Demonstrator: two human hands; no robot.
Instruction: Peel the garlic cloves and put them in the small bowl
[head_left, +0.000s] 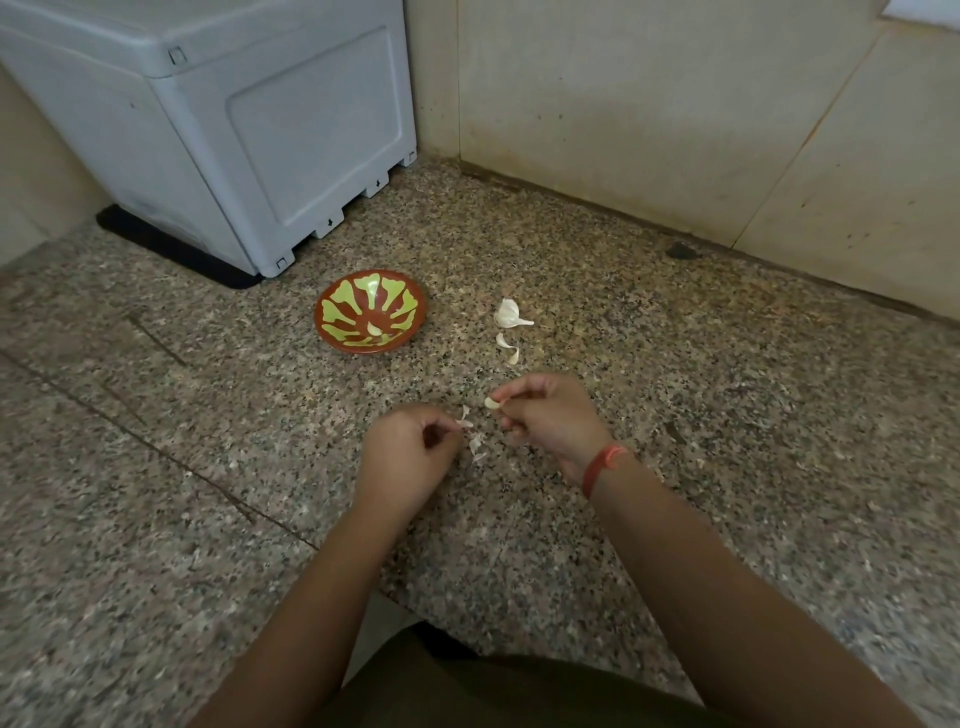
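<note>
My right hand (550, 418) pinches a pale garlic clove (491, 402) at its fingertips, just above the speckled granite counter. My left hand (413, 457) pinches a thin strip of garlic skin (464, 422) a little to the left of the clove. Loose skin flakes (476, 447) lie on the counter between the hands. A small red bowl with green leaf pattern (332, 301) stands behind the hands, with one peeled clove (374, 329) inside. To its right lies the rest of the garlic head (508, 314), and two separate cloves (506, 347) lie just in front of it.
A large grey plastic appliance (234, 130) on a black mat stands at the back left, close behind the bowl. A beige tiled wall (675, 114) runs along the back and right. The counter's front edge (395, 597) is near my body.
</note>
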